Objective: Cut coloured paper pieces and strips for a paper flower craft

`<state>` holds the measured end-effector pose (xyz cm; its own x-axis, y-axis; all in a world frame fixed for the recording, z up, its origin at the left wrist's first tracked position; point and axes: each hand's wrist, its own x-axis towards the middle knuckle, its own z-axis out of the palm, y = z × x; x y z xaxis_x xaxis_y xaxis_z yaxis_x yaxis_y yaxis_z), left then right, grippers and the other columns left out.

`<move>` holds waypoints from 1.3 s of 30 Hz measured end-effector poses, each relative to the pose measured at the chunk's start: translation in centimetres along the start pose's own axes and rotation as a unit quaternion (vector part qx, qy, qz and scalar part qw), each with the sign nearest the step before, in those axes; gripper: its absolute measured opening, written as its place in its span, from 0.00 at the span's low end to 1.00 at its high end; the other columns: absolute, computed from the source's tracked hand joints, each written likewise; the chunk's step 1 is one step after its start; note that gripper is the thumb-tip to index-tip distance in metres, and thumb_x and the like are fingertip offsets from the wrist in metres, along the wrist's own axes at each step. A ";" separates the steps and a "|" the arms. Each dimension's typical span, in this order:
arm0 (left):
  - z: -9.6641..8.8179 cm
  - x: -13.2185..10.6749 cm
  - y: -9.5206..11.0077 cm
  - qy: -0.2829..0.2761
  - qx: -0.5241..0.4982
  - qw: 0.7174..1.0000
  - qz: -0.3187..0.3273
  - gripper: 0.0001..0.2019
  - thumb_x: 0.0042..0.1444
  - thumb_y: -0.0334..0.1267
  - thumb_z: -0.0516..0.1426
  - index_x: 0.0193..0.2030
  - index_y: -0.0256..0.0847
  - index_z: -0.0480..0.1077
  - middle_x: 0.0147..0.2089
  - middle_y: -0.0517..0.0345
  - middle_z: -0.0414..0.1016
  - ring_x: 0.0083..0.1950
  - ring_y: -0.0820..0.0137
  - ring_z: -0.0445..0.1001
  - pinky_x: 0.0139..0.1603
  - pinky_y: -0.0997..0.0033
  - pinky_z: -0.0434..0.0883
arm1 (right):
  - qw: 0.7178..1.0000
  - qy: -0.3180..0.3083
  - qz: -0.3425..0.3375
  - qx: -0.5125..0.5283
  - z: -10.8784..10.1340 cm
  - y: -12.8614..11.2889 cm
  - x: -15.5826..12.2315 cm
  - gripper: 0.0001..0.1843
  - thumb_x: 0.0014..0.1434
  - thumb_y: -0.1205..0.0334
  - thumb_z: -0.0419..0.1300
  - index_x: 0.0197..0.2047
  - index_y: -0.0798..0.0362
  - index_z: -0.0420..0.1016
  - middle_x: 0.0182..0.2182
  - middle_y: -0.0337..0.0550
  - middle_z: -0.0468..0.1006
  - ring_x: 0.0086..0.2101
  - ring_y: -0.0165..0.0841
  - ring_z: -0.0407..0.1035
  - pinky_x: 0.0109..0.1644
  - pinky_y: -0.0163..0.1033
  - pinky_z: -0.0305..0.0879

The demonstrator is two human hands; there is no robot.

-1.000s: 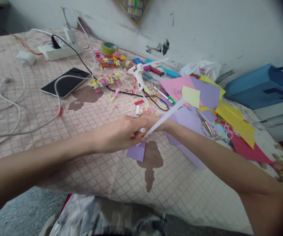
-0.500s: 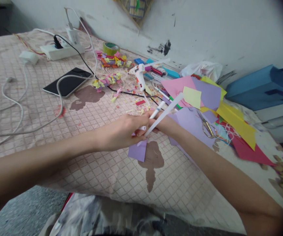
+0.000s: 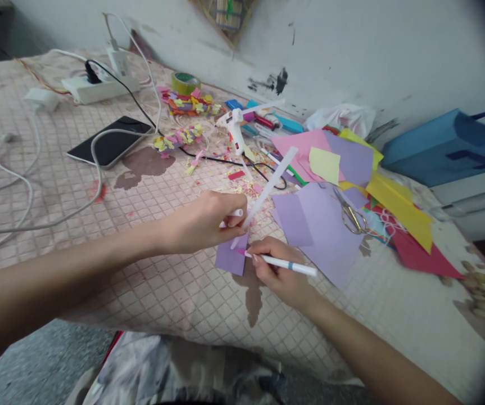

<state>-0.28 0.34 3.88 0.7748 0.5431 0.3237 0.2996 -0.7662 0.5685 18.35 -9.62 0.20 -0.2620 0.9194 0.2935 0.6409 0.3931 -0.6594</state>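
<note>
My left hand (image 3: 202, 225) is closed round a long white strip (image 3: 270, 185) that slants up to the right, and a short white cap sticks out between its fingers. The same hand rests on a small purple paper piece (image 3: 230, 260) lying on the checked cloth. My right hand (image 3: 276, 274) grips a white marker pen (image 3: 286, 263) with a blue band. The pen's tip touches the purple piece just below my left fingers.
Loose coloured paper sheets (image 3: 330, 163) and scissors (image 3: 350, 215) lie to the right. A white glue gun (image 3: 234, 128), pens and paper scraps sit behind my hands. A phone (image 3: 109, 142), a power strip (image 3: 99, 85) and cables are at the left. A blue bag (image 3: 444, 147) stands far right.
My right hand picked up the marker pen from behind my left hand and brought it down to the purple piece. My left hand stayed put, and the strip tilted a little more upright.
</note>
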 end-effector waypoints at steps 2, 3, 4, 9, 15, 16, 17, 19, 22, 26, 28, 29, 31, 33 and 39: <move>-0.1 0.0 0.1 -0.002 0.000 1.000 -0.005 0.08 0.49 0.30 0.56 0.26 0.38 0.59 0.21 0.67 0.59 0.22 0.80 0.57 0.24 0.79 0.56 | 1.000 -0.006 -0.002 -0.005 0.1 0.1 0.2 0.05 0.57 0.66 0.53 0.35 0.53 0.70 0.26 0.37 0.71 0.26 0.26 0.64 0.29 0.32 0.60; -0.1 0.0 0.1 -0.003 -0.001 1.000 -0.006 0.07 0.49 0.30 0.56 0.26 0.38 0.59 0.22 0.67 0.60 0.22 0.80 0.57 0.24 0.79 0.56 | 1.000 -0.008 -0.001 -0.007 0.2 0.1 0.3 0.05 0.57 0.66 0.53 0.35 0.53 0.70 0.25 0.37 0.71 0.26 0.26 0.64 0.29 0.32 0.60; -0.1 0.0 0.1 -0.004 -0.001 1.000 -0.007 0.07 0.49 0.30 0.56 0.26 0.38 0.59 0.22 0.67 0.60 0.22 0.80 0.58 0.24 0.79 0.56 | 1.000 -0.009 0.000 -0.008 0.2 0.2 0.3 0.05 0.58 0.66 0.53 0.35 0.53 0.70 0.25 0.37 0.71 0.25 0.26 0.64 0.29 0.32 0.60; 0.0 -0.1 0.0 0.000 0.001 1.000 -0.002 0.06 0.50 0.30 0.55 0.26 0.37 0.60 0.23 0.66 0.61 0.22 0.80 0.58 0.24 0.79 0.56 | 1.000 -0.004 -0.003 -0.008 0.4 0.3 0.3 0.06 0.58 0.65 0.53 0.35 0.53 0.70 0.26 0.37 0.71 0.26 0.27 0.65 0.30 0.33 0.60; 0.0 -0.1 0.1 -0.002 0.001 1.000 -0.004 0.06 0.50 0.30 0.55 0.26 0.37 0.60 0.23 0.66 0.61 0.22 0.79 0.58 0.24 0.79 0.56 | 1.000 -0.005 -0.002 -0.004 0.6 0.5 0.4 0.05 0.58 0.65 0.53 0.35 0.52 0.70 0.26 0.37 0.72 0.27 0.28 0.66 0.31 0.34 0.60; -0.1 0.0 0.1 -0.004 -0.001 1.000 -0.005 0.06 0.50 0.30 0.55 0.26 0.37 0.60 0.23 0.66 0.61 0.23 0.79 0.58 0.24 0.79 0.56 | 1.000 -0.005 -0.003 -0.003 0.6 0.5 0.4 0.05 0.58 0.65 0.53 0.34 0.52 0.70 0.26 0.37 0.72 0.27 0.28 0.65 0.31 0.34 0.60; -0.1 0.0 0.1 -0.006 -0.003 1.000 -0.007 0.06 0.50 0.30 0.55 0.26 0.37 0.60 0.23 0.66 0.61 0.23 0.79 0.58 0.24 0.79 0.56 | 1.000 -0.006 -0.002 -0.003 0.6 0.6 0.4 0.05 0.58 0.66 0.53 0.34 0.52 0.70 0.26 0.37 0.71 0.27 0.28 0.65 0.31 0.33 0.60; -0.1 0.0 0.1 -0.009 -0.008 1.000 -0.011 0.06 0.49 0.29 0.56 0.26 0.37 0.60 0.23 0.66 0.61 0.23 0.79 0.58 0.24 0.79 0.56 | 1.000 -0.008 -0.002 -0.001 0.6 0.6 0.4 0.05 0.58 0.66 0.53 0.34 0.52 0.70 0.25 0.37 0.71 0.26 0.27 0.65 0.31 0.33 0.60; 0.0 0.0 0.1 -0.009 -0.012 1.000 -0.014 0.07 0.49 0.30 0.56 0.26 0.37 0.60 0.23 0.66 0.61 0.23 0.80 0.58 0.24 0.79 0.56 | 1.000 -0.013 -0.007 0.002 0.5 0.7 0.4 0.05 0.58 0.65 0.53 0.35 0.52 0.70 0.26 0.37 0.71 0.26 0.27 0.65 0.31 0.33 0.60; 0.0 0.0 0.0 -0.010 -0.009 1.000 -0.016 0.06 0.49 0.29 0.56 0.26 0.37 0.60 0.22 0.67 0.60 0.23 0.80 0.58 0.25 0.79 0.56 | 1.000 -0.020 -0.022 -0.008 0.5 0.4 0.5 0.05 0.58 0.66 0.52 0.35 0.52 0.70 0.26 0.37 0.72 0.27 0.27 0.66 0.31 0.33 0.61; 0.0 0.0 0.0 -0.009 -0.006 1.000 -0.016 0.06 0.49 0.29 0.55 0.26 0.37 0.60 0.22 0.67 0.60 0.23 0.80 0.58 0.25 0.79 0.56 | 0.999 -0.019 -0.028 -0.015 0.6 0.2 0.5 0.05 0.58 0.66 0.52 0.35 0.52 0.69 0.26 0.37 0.72 0.27 0.28 0.66 0.31 0.33 0.62; 0.0 0.0 0.0 -0.008 -0.006 1.000 -0.016 0.06 0.49 0.29 0.55 0.26 0.37 0.60 0.22 0.67 0.60 0.23 0.80 0.58 0.24 0.79 0.56 | 0.999 -0.019 -0.032 -0.018 0.7 0.2 0.4 0.06 0.58 0.66 0.52 0.36 0.52 0.69 0.27 0.38 0.72 0.28 0.28 0.66 0.32 0.33 0.62; 0.0 0.0 0.0 -0.006 -0.006 1.000 -0.013 0.06 0.50 0.29 0.55 0.26 0.37 0.60 0.22 0.67 0.60 0.23 0.80 0.58 0.24 0.79 0.56 | 0.999 -0.020 -0.045 -0.022 0.9 0.3 0.2 0.06 0.59 0.66 0.51 0.37 0.52 0.69 0.29 0.39 0.72 0.30 0.29 0.67 0.34 0.34 0.64; 0.0 0.0 0.1 -0.004 -0.008 1.000 -0.011 0.06 0.50 0.30 0.55 0.26 0.37 0.59 0.22 0.66 0.61 0.23 0.80 0.58 0.24 0.79 0.56 | 0.998 -0.020 -0.061 -0.025 1.1 0.5 0.0 0.06 0.59 0.66 0.51 0.38 0.52 0.68 0.31 0.41 0.73 0.33 0.30 0.68 0.36 0.36 0.65; 0.0 0.0 0.1 0.002 -0.009 1.000 -0.006 0.06 0.50 0.30 0.55 0.26 0.38 0.59 0.22 0.66 0.61 0.22 0.80 0.58 0.24 0.79 0.57 | 0.994 -0.012 -0.106 -0.032 1.7 0.6 -0.4 0.07 0.58 0.67 0.51 0.39 0.52 0.68 0.32 0.43 0.73 0.35 0.32 0.68 0.39 0.39 0.68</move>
<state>-0.28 0.25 3.87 0.7687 0.5543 0.3192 0.2993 -0.7527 0.5864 17.65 -9.71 -1.47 -0.4120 0.8165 0.4045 0.6139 0.5768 -0.5390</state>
